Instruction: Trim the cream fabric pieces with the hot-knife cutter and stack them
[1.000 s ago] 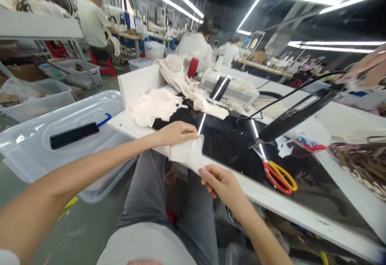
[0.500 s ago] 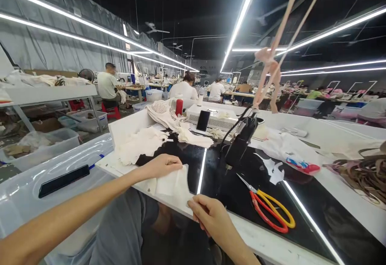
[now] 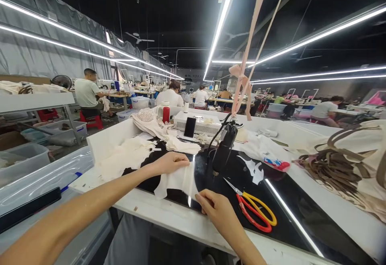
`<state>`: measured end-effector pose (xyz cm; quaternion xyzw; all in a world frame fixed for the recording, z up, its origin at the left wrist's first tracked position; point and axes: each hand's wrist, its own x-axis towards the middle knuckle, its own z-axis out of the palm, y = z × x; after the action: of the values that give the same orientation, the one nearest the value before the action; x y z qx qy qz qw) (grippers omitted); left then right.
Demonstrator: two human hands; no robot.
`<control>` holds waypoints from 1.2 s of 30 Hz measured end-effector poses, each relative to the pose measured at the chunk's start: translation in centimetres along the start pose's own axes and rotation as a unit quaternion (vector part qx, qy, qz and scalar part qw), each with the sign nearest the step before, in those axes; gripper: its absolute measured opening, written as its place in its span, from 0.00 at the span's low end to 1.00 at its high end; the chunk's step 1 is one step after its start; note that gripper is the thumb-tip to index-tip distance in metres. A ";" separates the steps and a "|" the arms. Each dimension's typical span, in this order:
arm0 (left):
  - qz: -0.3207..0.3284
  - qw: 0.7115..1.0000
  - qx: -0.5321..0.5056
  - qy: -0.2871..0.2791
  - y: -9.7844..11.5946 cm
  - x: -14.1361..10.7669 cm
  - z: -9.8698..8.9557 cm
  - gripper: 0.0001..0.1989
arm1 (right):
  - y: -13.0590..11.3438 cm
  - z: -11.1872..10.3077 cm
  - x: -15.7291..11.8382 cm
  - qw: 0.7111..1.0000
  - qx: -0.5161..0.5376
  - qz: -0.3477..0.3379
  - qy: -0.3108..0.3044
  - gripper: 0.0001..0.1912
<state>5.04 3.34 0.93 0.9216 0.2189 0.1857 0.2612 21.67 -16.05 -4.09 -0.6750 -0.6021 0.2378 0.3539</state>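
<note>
The white cloth piece point(image 3: 177, 178) is in both my hands, left of the red-and-yellow-handled scissors point(image 3: 241, 194) and over the glossy black worktop panel point(image 3: 319, 229) they lie on. My left hand point(image 3: 165, 164), well left of the scissors, has its fingers curled nearly closed, gripping the cloth's far edge. My right hand point(image 3: 215, 206), just left of the scissors' handles, pinches the nearer corner between thumb and forefinger, the other fingers folded under. Whether the cloth's lower edge touches the panel, I can't tell.

To hold it well, I'd want a light, even pull between the two pinches: enough to flatten the span, not so much that it stretches, since it looks thin and soft. The near-left corner droops free, so it could fold under unless lifted clear. The scissors' blades point toward the cloth side; my right wrist is best turned away from them. The black hanging tool point(image 3: 223, 148), just beyond the scissors' tips, calls for similar care, as its metal end could snag a raised edge.
</note>
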 end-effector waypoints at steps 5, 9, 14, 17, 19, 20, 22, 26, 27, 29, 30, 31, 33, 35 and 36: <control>0.037 0.997 0.065 0.032 -0.4 1.2 2.4 0.12 | 1.4 -0.2 0.7 0.997 -0.074 0.029 0.020 0.18; 0.102 0.990 0.102 0.000 -0.4 -0.2 5.0 0.09 | 2.2 -0.2 -0.1 0.994 -0.102 0.043 0.010 0.15; 0.155 0.979 0.132 -0.027 -0.4 -2.0 7.1 0.09 | 5.1 -4.1 -1.8 0.992 -0.087 0.086 0.035 0.20; 0.175 0.972 0.159 -0.018 -0.4 -2.4 7.4 0.09 | 6.7 -7.8 -1.5 0.981 -0.043 0.106 0.159 0.29; 0.198 0.960 0.196 -0.016 -0.4 -2.6 7.5 0.09 | 6.5 -9.6 -0.5 0.968 0.032 0.074 0.237 0.40; 0.208 0.955 0.212 -0.015 -0.3 -2.7 7.6 0.09 | 5.9 -10.1 0.2 0.963 0.075 0.048 0.255 0.44; 0.219 0.950 0.223 -0.019 -0.2 -2.8 7.6 0.10 | 3.8 -10.4 1.9 0.956 0.141 -0.017 0.256 0.46; 0.195 0.966 0.169 -0.011 0.1 -2.3 7.3 0.07 | -0.9 -8.9 5.1 0.907 0.202 -0.089 0.359 0.28; 0.176 0.973 0.149 -0.007 0.1 -1.9 7.1 0.07 | -1.8 -8.3 5.7 0.897 0.208 -0.094 0.379 0.23; 0.120 0.986 0.118 -0.003 0.2 -1.0 6.6 0.05 | -2.9 -7.3 6.6 0.885 0.198 -0.105 0.407 0.19; 0.083 0.991 0.109 -0.008 0.2 -0.5 6.4 0.04 | -3.2 -6.9 6.9 0.883 0.193 -0.112 0.414 0.19; 0.046 0.994 0.101 -0.015 0.3 0.0 6.2 0.04 | -3.4 -6.5 7.3 0.880 0.189 -0.119 0.419 0.21; -0.013 0.996 0.087 -0.031 0.3 0.9 6.0 0.07 | -3.5 -6.0 7.9 0.880 0.194 -0.122 0.417 0.24; -0.042 0.996 0.074 -0.041 0.4 1.4 6.0 0.09 | -3.4 -5.6 8.6 0.881 0.206 -0.115 0.411 0.26; -0.048 0.996 0.068 -0.042 0.4 1.5 6.1 0.09 | -3.2 -5.4 9.0 0.880 0.212 -0.116 0.408 0.25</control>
<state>9.22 1.36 -3.29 0.9327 0.2632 0.1187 0.2159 25.09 -8.17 2.77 -0.5467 -0.4135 0.0201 0.7279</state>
